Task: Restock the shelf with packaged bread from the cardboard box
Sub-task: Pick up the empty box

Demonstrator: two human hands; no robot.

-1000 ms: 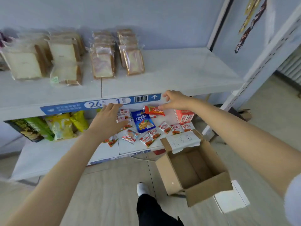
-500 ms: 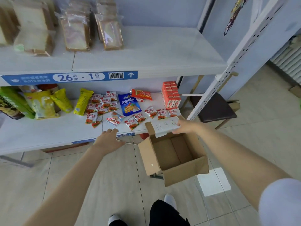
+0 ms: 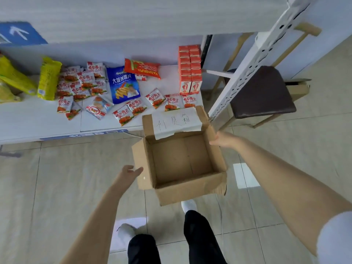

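Cardboard box [image 3: 190,189] stood open and empty just in front of the lower shelf [image 3: 28,121], between both hands, right hand [image 3: 225,140] touching its far right rim, grip unclear, left hand [image 3: 126,175] just beside its left flap, grip open and empty.

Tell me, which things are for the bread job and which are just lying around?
For the job: cardboard box, empty inside; left hand by its left flap; right hand at its right rim. No bread is in view.

Just lying around: snack packets, blue crisp bag, yellow bags, red cartons, stool.
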